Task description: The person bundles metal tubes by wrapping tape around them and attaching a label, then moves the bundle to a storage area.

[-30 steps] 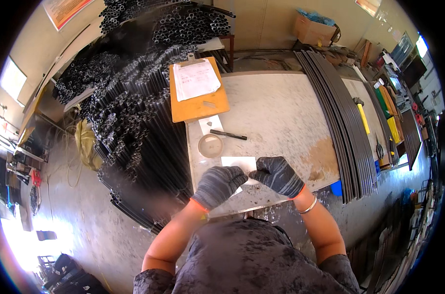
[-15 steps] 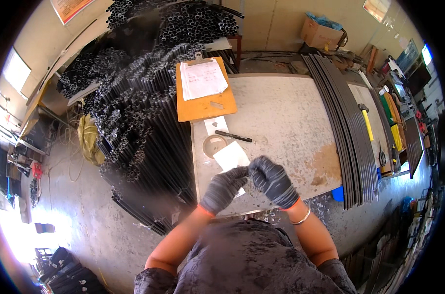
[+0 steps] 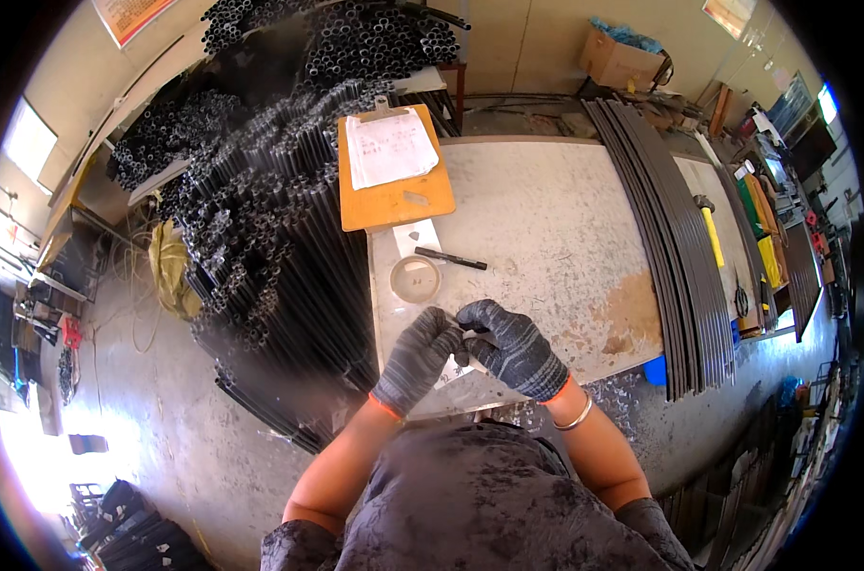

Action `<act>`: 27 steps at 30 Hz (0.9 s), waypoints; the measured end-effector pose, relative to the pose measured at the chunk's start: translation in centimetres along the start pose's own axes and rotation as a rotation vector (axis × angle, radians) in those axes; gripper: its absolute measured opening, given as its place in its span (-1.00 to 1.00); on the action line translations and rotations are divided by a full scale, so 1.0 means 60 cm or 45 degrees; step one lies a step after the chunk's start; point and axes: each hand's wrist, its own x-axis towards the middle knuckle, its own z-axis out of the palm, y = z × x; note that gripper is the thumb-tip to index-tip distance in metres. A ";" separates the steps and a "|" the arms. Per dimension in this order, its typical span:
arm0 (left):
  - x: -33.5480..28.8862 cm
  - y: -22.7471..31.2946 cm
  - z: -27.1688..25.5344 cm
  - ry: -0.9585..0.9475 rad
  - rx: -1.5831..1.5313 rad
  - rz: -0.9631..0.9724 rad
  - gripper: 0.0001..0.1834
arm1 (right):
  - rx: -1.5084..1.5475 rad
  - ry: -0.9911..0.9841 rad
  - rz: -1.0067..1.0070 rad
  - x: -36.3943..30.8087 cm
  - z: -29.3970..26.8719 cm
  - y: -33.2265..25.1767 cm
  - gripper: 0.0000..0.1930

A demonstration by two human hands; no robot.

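Observation:
My left hand (image 3: 418, 360) and my right hand (image 3: 518, 350), in grey striped knit gloves with orange cuffs, meet over the near left part of the worktable (image 3: 546, 219). Their fingertips are pinched together, and what lies between them is hidden. Below the fingers shows a piece of white paper (image 3: 454, 372) with dark marks; I cannot tell whether it is held or lies on the table. Just beyond my left hand is a round beige ring (image 3: 416, 279), like a roll of tape. A black marker pen (image 3: 451, 258) lies behind it, beside a white strip (image 3: 415, 236).
An orange clipboard (image 3: 399, 202) with papers lies at the table's far left corner. Stacked dark tubes (image 3: 280, 238) crowd the left side. Long dark bars (image 3: 656, 247) lie across the right, beside a yellow-handled hammer (image 3: 713, 233). A cardboard box (image 3: 622, 59) stands at the back.
The white square that stuck out beyond my hands is no longer seen there, so the ring shows whole. My right hand has turned and dropped slightly; marks now show on the paper below.

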 end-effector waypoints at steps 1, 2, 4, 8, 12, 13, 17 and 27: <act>-0.001 -0.011 0.001 0.040 -0.076 0.062 -0.95 | 0.088 0.084 0.010 -0.002 0.008 0.000 -0.74; -0.001 -0.022 0.000 0.079 -0.152 0.124 -0.93 | 0.176 0.168 0.020 -0.003 0.015 0.001 -0.74; 0.004 -0.041 -0.003 0.050 -0.160 0.157 -0.88 | 0.016 0.242 -0.115 -0.006 0.027 0.013 -0.67; 0.000 -0.041 0.000 0.089 -0.115 0.213 -0.82 | -0.296 0.351 -0.339 -0.002 0.031 0.010 -0.66; -0.008 -0.027 0.011 0.246 0.178 0.276 -0.86 | -0.437 0.328 -0.444 -0.003 0.027 0.015 -0.73; -0.010 -0.025 0.012 0.236 0.194 0.265 -0.88 | -0.477 0.337 -0.459 -0.005 0.024 0.015 -0.74; -0.010 -0.018 0.010 0.122 0.231 0.166 -0.90 | -0.451 0.417 -0.451 -0.010 0.020 0.012 -0.83; 0.003 -0.015 -0.004 -0.142 -0.230 -0.237 -0.86 | -0.424 0.433 -0.450 -0.022 0.014 0.043 -0.77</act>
